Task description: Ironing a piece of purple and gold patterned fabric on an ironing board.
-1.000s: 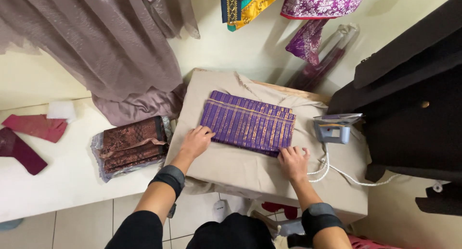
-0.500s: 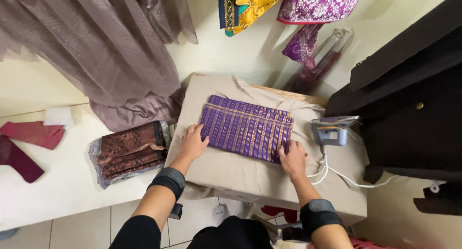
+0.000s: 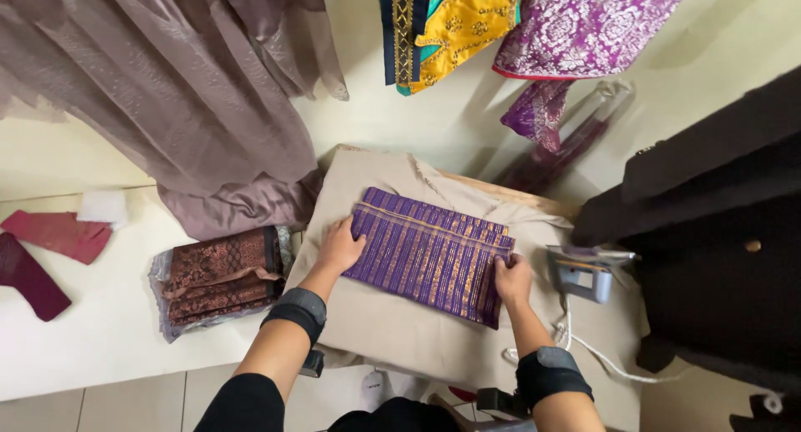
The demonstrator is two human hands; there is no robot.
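**Two hands on folded purple cloth**

Two hands pressed to a folded purple cloth (image 3: 430,255) with gold stripes, lying on a beige-covered board (image 3: 400,332). Left hand (image 3: 340,246) flat on the cloth's left edge, fingers together and extended, gripping nothing. Right hand (image 3: 511,278) at the right edge, fingers curled over the fold, pinching the cloth. Dark bands on both wrists. Just right of the cloth, a grey iron (image 3: 584,273) upright on the board, white cord (image 3: 576,340) trailing down. Left of the board, on a white table (image 3: 92,348), a clear plastic bag (image 3: 219,280) holding folded brown patterned fabric. Farther left, maroon pieces (image 3: 50,236). Above, a mauve drape (image 3: 158,90) hanging down to the table; yellow garment (image 3: 455,23) and magenta garment (image 3: 584,23) against the wall.
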